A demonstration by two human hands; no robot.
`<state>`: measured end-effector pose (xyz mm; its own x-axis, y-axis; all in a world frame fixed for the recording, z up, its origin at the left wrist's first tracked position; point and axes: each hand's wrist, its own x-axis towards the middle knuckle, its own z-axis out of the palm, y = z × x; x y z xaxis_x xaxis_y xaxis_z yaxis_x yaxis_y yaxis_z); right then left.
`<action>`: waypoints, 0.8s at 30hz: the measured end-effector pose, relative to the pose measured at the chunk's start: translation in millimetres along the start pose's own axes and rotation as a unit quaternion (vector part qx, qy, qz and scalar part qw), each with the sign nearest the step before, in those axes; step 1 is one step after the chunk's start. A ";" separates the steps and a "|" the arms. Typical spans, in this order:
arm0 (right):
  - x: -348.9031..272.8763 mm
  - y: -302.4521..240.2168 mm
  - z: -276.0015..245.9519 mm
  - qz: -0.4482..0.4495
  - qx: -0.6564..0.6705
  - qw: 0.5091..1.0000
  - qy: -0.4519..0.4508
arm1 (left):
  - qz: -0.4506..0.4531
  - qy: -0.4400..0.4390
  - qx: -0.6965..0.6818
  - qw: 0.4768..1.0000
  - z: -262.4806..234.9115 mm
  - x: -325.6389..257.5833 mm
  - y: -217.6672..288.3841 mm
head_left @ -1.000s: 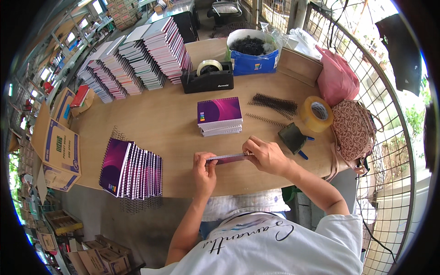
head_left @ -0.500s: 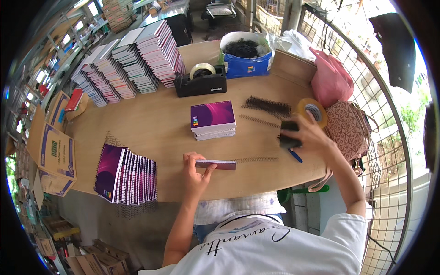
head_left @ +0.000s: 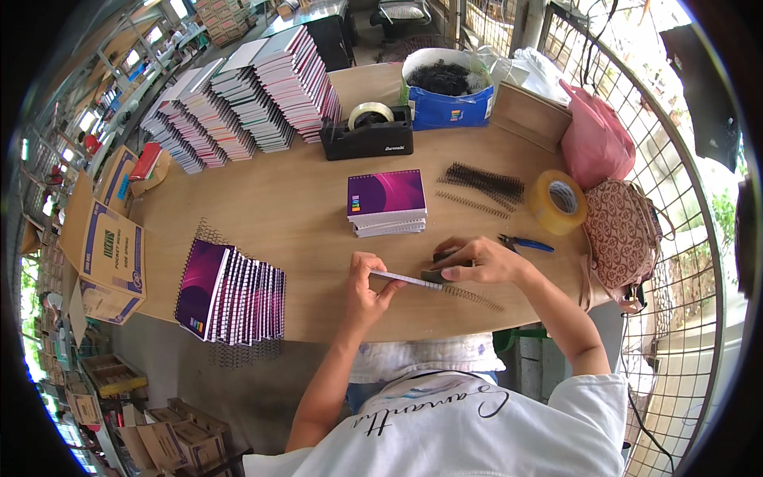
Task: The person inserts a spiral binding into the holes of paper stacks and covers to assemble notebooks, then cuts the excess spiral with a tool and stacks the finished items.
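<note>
Pinched in my left hand point(head_left: 367, 292), a thin notebook point(head_left: 405, 277) is held edge-up above the table. A spiral coil point(head_left: 475, 298) sticks out to the right from its edge. My right hand point(head_left: 486, 261) grips a small dark block point(head_left: 434, 276) against the notebook's right end, where the coil begins; the block's exact kind is unclear. Just beyond my hands lies a stack of purple-covered notebooks point(head_left: 387, 195). Loose dark coils point(head_left: 483, 184) lie farther right. Blue-handled cutters point(head_left: 531, 243) rest right of my right hand.
Coil-threaded purple notebooks point(head_left: 205, 288) lie fanned at left, beside a carton point(head_left: 103, 258). Tall notebook stacks point(head_left: 294, 83), a black tape dispenser point(head_left: 367, 141) and a blue box of black material point(head_left: 451, 111) stand behind. A tape roll point(head_left: 558, 203) and patterned bag point(head_left: 624, 238) are at right.
My right hand has come left and nearer with the dark block, from beside the cutters to the notebook. The notebook is now tilted, its right end lower. The view has shifted slightly.
</note>
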<state>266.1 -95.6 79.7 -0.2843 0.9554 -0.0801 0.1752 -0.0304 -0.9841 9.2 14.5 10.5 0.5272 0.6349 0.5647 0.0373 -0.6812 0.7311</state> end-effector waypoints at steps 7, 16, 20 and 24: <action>1.7 -10.6 7.0 0.029 -0.080 0.992 0.098 | 0.017 -0.016 -0.005 1.000 6.7 2.9 0.6; 8.5 -15.7 19.4 0.047 -0.166 0.983 0.059 | -0.009 -0.020 -0.027 0.999 11.2 1.9 6.4; 7.0 2.9 12.4 -0.044 0.102 0.991 0.080 | -0.001 -0.032 -0.035 0.999 12.8 1.5 3.4; 13.2 -4.0 22.1 0.022 -0.158 0.973 0.166 | -0.041 -0.026 -0.028 0.998 19.6 -0.2 12.3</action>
<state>240.9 -89.4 79.1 0.0419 0.9990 -0.0142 0.4767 -0.0325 -0.8785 26.2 -1.2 11.9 0.5673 0.6671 0.4828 0.0360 -0.6058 0.7948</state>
